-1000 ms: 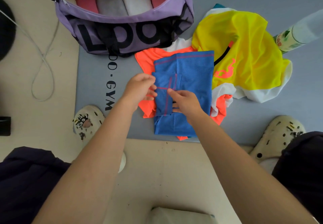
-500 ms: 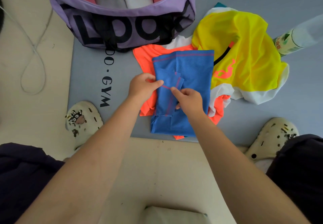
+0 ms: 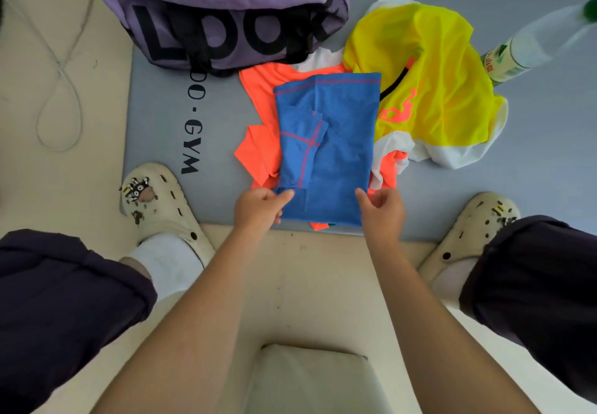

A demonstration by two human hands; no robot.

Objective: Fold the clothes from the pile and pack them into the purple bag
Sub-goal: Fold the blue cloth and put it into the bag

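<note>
A blue shirt (image 3: 342, 142) with pink stripes lies folded into a long rectangle on the grey mat (image 3: 155, 142), its sleeve turned in on the left. My left hand (image 3: 258, 208) pinches its near left corner. My right hand (image 3: 381, 210) pinches the near right corner. Under it lies an orange shirt (image 3: 258, 152), and to the right a yellow and white shirt (image 3: 429, 71). The purple bag (image 3: 226, 26) stands open at the top, with rolled pink, grey and white clothes inside.
A clear plastic bottle (image 3: 529, 45) lies at the right edge of the mat. My two cream clogs (image 3: 158, 200) flank the shirt at the mat's near edge. A thin cable (image 3: 58, 68) loops on the floor at left. A pale cushion (image 3: 310, 378) sits between my forearms.
Both hands left the tucked sleeve at the shirt's middle and moved to its near corners, which they now pinch. The camera has tilted down.
</note>
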